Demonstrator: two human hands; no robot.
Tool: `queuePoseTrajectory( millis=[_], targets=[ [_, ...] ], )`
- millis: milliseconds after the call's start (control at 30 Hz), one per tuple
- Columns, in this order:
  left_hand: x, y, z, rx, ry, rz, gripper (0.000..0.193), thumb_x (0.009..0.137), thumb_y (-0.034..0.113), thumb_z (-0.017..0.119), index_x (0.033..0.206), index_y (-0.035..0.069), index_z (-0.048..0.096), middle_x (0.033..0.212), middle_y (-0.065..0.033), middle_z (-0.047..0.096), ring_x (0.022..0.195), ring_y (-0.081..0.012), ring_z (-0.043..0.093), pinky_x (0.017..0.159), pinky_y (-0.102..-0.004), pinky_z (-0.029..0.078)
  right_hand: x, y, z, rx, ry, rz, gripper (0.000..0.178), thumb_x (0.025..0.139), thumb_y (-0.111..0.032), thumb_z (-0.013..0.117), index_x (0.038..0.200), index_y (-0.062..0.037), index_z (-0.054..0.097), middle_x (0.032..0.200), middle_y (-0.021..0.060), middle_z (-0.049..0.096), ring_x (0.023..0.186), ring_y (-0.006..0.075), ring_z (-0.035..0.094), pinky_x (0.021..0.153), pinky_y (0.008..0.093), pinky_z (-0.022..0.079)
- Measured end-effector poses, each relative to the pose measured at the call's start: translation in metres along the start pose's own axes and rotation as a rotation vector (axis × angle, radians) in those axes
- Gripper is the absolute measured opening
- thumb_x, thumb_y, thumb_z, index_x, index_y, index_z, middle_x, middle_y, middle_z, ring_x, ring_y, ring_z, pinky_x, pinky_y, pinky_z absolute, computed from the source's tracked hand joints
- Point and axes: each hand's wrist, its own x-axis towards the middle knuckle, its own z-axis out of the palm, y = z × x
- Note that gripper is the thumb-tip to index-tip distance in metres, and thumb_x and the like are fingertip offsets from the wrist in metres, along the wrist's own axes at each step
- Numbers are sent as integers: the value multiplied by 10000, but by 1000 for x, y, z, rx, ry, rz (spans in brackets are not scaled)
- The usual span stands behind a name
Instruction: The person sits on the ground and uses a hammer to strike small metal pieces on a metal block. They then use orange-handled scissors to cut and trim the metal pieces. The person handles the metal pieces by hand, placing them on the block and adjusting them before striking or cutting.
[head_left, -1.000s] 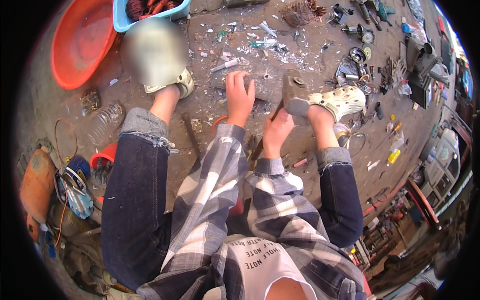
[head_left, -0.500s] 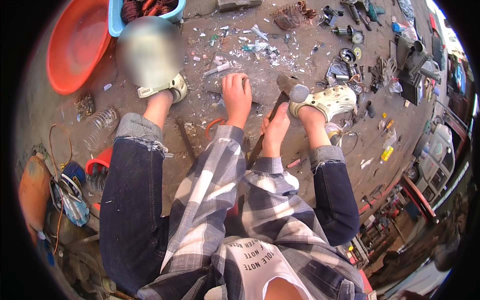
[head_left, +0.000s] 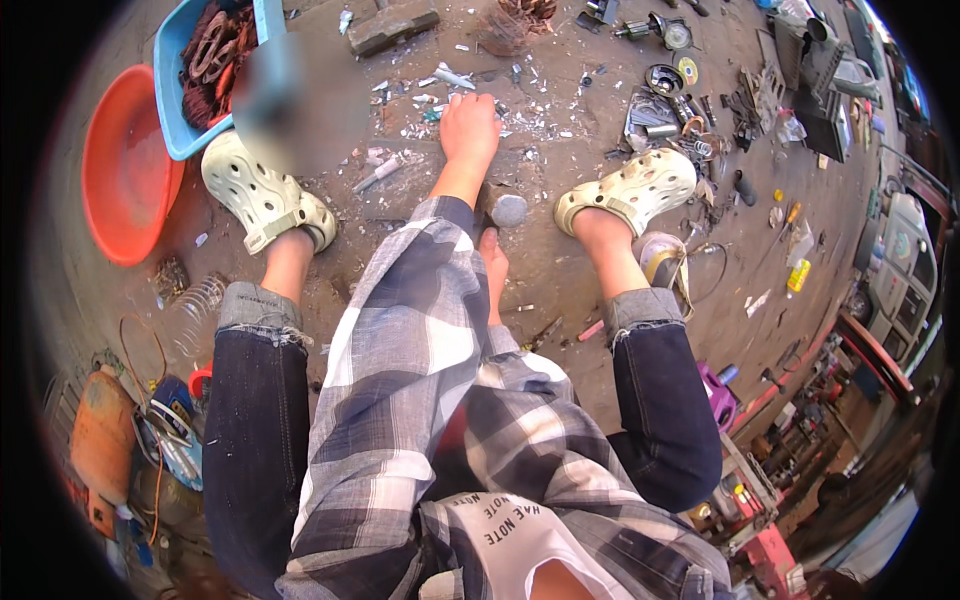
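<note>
My left hand [head_left: 470,130] reaches forward over the littered ground, back of the hand up and fingers curled down together. Its fingertips are hidden, so I cannot make out what is in them. Just beyond lie pale tube-like scraps [head_left: 452,76] and small white and green fragments. Behind my left forearm, my right hand [head_left: 493,262] is wrapped round a hammer, upright thumb showing. The hammer's worn steel head [head_left: 509,209] faces up between my feet; the sleeve covers most of the handle. A flat dark slab [head_left: 395,203] lies on the ground left of the hammer, with a whitish stick [head_left: 378,174] by it.
A blue tub [head_left: 172,105] of reddish-brown wire coils and an orange-red basin [head_left: 120,225] stand at far left. A brick-like block [head_left: 393,30] lies ahead. Metal motor parts [head_left: 660,110] spread at right beyond my right clog [head_left: 640,190]. An orange cylinder [head_left: 103,435] stands lower left.
My left hand has stretched farther forward, onto the scraps. The right hand and hammer have shifted left and are now partly behind my left sleeve. The view has turned, bringing more of the blue tub in.
</note>
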Motion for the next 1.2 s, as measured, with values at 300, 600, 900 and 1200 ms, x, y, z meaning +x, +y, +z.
queuePoseTrajectory(
  millis=[300,600,900,1200],
  targets=[
    [-3,-8,-22,-184,190,114,173,694,157,701,843,89,645,861,-42,593,884,-244,543,796,-379,399,-8,-19,-3,200,-120,213,478,966,-438,436,636,-99,365,488,-40,348,375,61,310,351,249,236],
    [-126,-26,-47,-280,242,-94,223,718,139,710,930,115,644,929,-20,618,916,-240,532,852,-376,383,-8,-41,-11,113,-134,253,524,958,-500,391,634,-88,393,443,-19,351,324,81,323,309,255,241],
    [-146,-24,-60,-374,356,-236,160,760,84,669,893,60,582,884,-79,558,867,-265,520,775,-401,408,-35,-97,-10,117,-235,-41,496,956,-464,437,658,-70,402,471,-11,385,354,68,342,331,234,256],
    [-149,-45,-45,-540,276,-253,70,788,7,617,793,16,548,741,-94,532,696,-242,524,638,-346,438,-20,-26,13,-160,-93,-100,586,940,-563,372,607,-82,396,458,-7,369,342,94,332,328,257,254]
  ],
)
